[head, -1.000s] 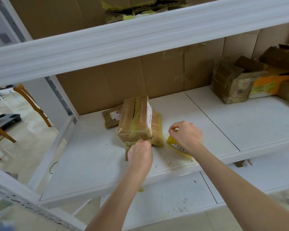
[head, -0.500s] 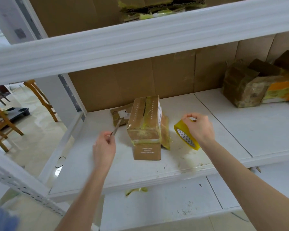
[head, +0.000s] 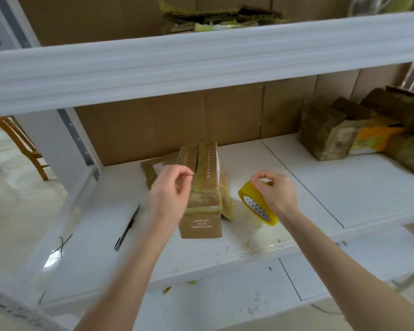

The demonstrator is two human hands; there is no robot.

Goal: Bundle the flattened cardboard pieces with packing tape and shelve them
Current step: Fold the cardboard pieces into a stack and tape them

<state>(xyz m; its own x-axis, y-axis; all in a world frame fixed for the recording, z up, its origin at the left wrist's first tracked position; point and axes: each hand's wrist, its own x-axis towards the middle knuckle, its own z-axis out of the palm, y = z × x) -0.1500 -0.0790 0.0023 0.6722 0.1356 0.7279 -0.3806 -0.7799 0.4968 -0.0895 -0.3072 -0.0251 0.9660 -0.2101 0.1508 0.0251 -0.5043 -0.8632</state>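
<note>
Lying on the shelf (head: 325,187) at nine o'clock is a slim dark tool (head: 127,226). The left hand (head: 170,197) is hovering before the centred cardboard bundle (head: 204,187), fingers loosely curled, holding nothing visible. At three o'clock the right hand (head: 276,192) is pinching the yellow tape roll (head: 256,207) by its rim.

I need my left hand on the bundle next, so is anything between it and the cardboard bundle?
Nothing visible. The left hand is at the left side of the cardboard bundle; the dark tool lies on the shelf further left, out of the path.
</note>
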